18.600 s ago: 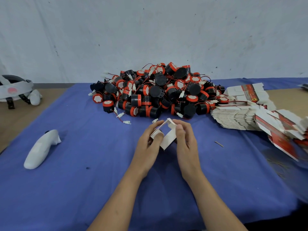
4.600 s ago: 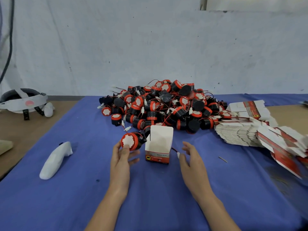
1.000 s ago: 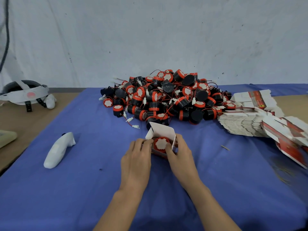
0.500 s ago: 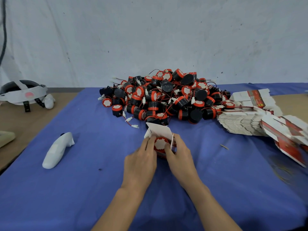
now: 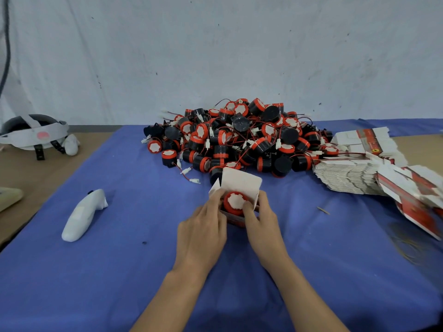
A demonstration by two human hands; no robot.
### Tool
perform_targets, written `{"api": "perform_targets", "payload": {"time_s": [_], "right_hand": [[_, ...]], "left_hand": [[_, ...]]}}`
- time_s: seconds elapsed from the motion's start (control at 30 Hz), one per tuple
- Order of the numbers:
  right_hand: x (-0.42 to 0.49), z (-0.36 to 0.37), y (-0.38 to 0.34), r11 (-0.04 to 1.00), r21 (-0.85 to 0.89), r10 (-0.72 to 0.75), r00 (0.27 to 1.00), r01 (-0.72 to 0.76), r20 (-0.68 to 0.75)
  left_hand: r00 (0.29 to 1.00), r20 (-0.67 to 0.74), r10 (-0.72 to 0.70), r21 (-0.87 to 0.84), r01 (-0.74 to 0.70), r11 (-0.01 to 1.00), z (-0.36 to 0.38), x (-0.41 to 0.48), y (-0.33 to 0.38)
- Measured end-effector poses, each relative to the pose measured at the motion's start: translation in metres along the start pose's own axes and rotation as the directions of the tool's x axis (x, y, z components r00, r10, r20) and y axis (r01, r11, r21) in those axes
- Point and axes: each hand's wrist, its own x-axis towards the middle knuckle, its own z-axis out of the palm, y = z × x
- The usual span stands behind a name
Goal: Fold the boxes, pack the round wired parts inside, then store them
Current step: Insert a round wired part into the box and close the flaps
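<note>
Box sits mid-table on blue cloth, a scuffed white wall behind and the pile of parts just beyond. White lid flap up, a red-rimmed round wired part showing inside. Left hand grips its left side; right hand clasps the right, thumb on the part.

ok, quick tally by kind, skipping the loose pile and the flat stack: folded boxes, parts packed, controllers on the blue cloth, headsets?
folded box, lid flap up: 1
round wired part inside it: 1
white controller on the blue cloth: 1
headset on the bare table: 1
total: 4
</note>
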Motion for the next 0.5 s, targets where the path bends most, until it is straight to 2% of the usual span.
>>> {"api": "perform_targets", "payload": {"time_s": [0.13, 0.23, 0.3, 0.33, 0.4, 0.43, 0.5], "right_hand": [[-0.003, -0.002, -0.002, 0.998, 0.07, 0.002, 1.0, 0.0, -0.023], [-0.001, -0.003, -0.001, 0.998, 0.066, 0.017, 0.999, -0.013, -0.052], [0.0, -0.003, -0.001, 0.999, 0.039, 0.024, 0.999, -0.022, -0.033], [0.0, -0.003, -0.001, 0.999, 0.026, 0.021, 1.0, -0.021, -0.019], [-0.001, -0.003, 0.0, 1.0, 0.005, 0.008, 1.0, -0.008, 0.004], [-0.001, -0.003, 0.0, 1.0, -0.001, 0.001, 1.0, -0.001, 0.011], [0.0, -0.002, 0.002, 1.0, 0.002, -0.006, 1.0, 0.006, 0.023]], "left_hand": [[0.992, -0.101, 0.075, -0.17, -0.091, 0.981, -0.001, -0.004, -0.002], [0.961, -0.177, 0.212, -0.181, -0.244, 0.953, 0.001, -0.005, -0.001], [0.954, -0.206, 0.218, -0.199, -0.259, 0.945, 0.004, -0.006, -0.003], [0.965, -0.212, 0.156, -0.24, -0.206, 0.949, 0.005, -0.005, -0.006], [0.976, -0.199, -0.085, -0.375, 0.004, 0.927, 0.007, -0.004, -0.011], [0.959, -0.167, -0.227, -0.457, 0.129, 0.88, 0.008, -0.001, -0.015], [0.894, -0.045, -0.446, -0.61, 0.329, 0.721, 0.011, 0.005, -0.024]]}}
